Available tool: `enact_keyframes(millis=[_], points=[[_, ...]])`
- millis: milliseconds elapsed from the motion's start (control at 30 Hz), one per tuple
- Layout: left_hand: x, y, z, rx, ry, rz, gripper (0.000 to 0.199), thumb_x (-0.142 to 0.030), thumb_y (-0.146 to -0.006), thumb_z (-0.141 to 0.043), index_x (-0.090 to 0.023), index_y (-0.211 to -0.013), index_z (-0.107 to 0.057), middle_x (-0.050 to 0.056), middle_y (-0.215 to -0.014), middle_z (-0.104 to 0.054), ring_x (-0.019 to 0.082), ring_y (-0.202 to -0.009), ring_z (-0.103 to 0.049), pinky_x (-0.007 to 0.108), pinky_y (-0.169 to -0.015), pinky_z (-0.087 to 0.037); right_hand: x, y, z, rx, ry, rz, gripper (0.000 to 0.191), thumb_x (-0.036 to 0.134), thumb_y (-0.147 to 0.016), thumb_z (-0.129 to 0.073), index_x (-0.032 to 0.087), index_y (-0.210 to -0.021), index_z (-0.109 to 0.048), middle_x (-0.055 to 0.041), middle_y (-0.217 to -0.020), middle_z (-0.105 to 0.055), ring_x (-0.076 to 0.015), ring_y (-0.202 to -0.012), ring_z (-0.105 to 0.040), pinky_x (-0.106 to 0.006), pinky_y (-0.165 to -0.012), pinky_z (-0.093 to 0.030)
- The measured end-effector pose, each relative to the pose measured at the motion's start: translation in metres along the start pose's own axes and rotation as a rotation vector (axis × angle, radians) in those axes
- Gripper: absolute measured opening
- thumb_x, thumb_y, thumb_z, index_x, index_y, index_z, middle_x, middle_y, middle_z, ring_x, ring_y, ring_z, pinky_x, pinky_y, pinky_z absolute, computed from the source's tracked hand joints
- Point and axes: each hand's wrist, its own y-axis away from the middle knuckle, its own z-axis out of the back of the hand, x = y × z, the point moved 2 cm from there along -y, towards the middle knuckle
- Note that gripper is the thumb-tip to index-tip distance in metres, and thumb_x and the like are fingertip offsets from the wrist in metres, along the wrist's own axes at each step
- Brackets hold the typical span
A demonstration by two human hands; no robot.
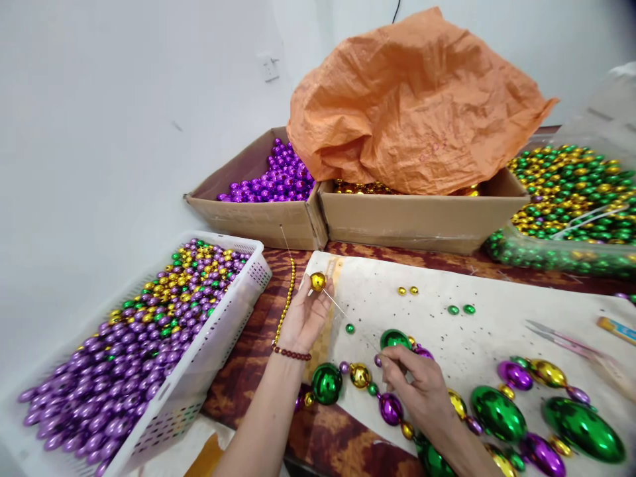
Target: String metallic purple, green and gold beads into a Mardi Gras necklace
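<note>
My left hand (309,315) holds a round gold bead (318,282) at its fingertips, above the left edge of the white cloth. A thin needle (336,303) runs from that bead down to the right. My right hand (410,374) is closed in a pinch at a small purple bead (378,360) near a fine thread. A small green bead (350,328) sits between the hands. Around and under my right hand lies a strand of beads, with a green ball (326,383), a gold ball (360,375) and a purple ball (391,409).
A white basket (218,331) of mixed beads stands left. Behind are a carton (258,218) of purple beads and another carton (417,218) under an orange sack (417,99). Pink-handled scissors (566,341) and large strung beads (498,413) lie right.
</note>
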Motion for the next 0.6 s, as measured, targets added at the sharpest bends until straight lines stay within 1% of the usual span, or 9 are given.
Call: enact_keyframes(millis=[200,300,367,467,600], points=[[0.0,0.004,-0.002,0.042,-0.032,-0.028,0.018,-0.021,-0.093,-0.052,-0.01,-0.097,-0.065,0.011,-0.095,-0.069,0.016,-0.088,-0.069,0.027,-0.083,-0.058,0.002,-0.002,-0.001,0.053,0.016,-0.028,0.018,0.024,-0.093,-0.046,0.021,-0.079,-0.058,0.0028,-0.06,-0.053,-0.0124,-0.053,-0.051,-0.023,-0.054,-0.039],[0.001,0.008,-0.003,0.069,-0.084,-0.052,0.016,-0.02,-0.091,-0.056,-0.01,-0.098,-0.066,0.011,-0.098,-0.07,0.017,-0.091,-0.069,0.029,-0.086,-0.057,0.004,-0.004,-0.003,0.109,0.044,-0.043,0.019,0.022,-0.093,-0.043,0.021,-0.076,-0.053,0.0036,-0.06,-0.052,-0.0119,-0.053,-0.05,-0.022,-0.054,-0.037],[0.003,0.012,-0.005,0.112,-0.123,-0.079,0.016,-0.02,-0.089,-0.059,-0.012,-0.1,-0.066,0.011,-0.104,-0.069,0.019,-0.095,-0.068,0.031,-0.089,-0.056,0.004,-0.006,-0.005,0.145,0.073,-0.053,0.02,0.021,-0.093,-0.042,0.021,-0.075,-0.051,0.0039,-0.06,-0.05,-0.0121,-0.053,-0.049,-0.022,-0.053,-0.036],[0.007,0.02,-0.011,0.18,-0.184,-0.118,0.022,-0.02,-0.086,-0.064,-0.015,-0.107,-0.066,0.01,-0.111,-0.068,0.021,-0.102,-0.067,0.035,-0.095,-0.052,0.004,-0.009,-0.006,0.192,0.101,-0.064,0.019,0.02,-0.093,-0.041,0.021,-0.077,-0.051,0.0039,-0.06,-0.05,-0.0123,-0.054,-0.049,-0.023,-0.053,-0.035],[0.014,0.033,-0.017,0.204,-0.252,-0.125,0.031,-0.022,-0.084,-0.066,-0.018,-0.115,-0.063,0.01,-0.118,-0.066,0.025,-0.106,-0.066,0.041,-0.098,-0.05,0.007,-0.013,-0.006,0.21,0.12,-0.029,0.02,0.018,-0.093,-0.04,0.021,-0.076,-0.05,0.0039,-0.062,-0.049,-0.0119,-0.055,-0.048,-0.022,-0.055,-0.034]])
